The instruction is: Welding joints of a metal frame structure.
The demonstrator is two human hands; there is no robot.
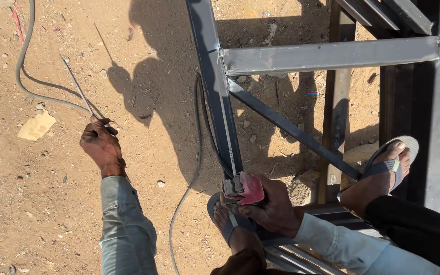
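Over sandy ground, left hand (pixel 101 144) pinching thin rod (pixel 77 86) pointing up-left, right hand (pixel 273 206) gripping red, probably electrode, holder (pixel 244 189).

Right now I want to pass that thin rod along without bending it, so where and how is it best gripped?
Probably at its near, lower end, where the left hand already pinches it. The thin rod slants up and away over the sandy ground, its far end free, so coming from below with fingers wrapped across its shaft looks safest. A grip nearer mid-length might balance it better.

Metal frame (pixel 332 56) lying on sandy ground (pixel 52 214), cable (pixel 192 168) just left of it, welding rod (pixel 80 89) far left
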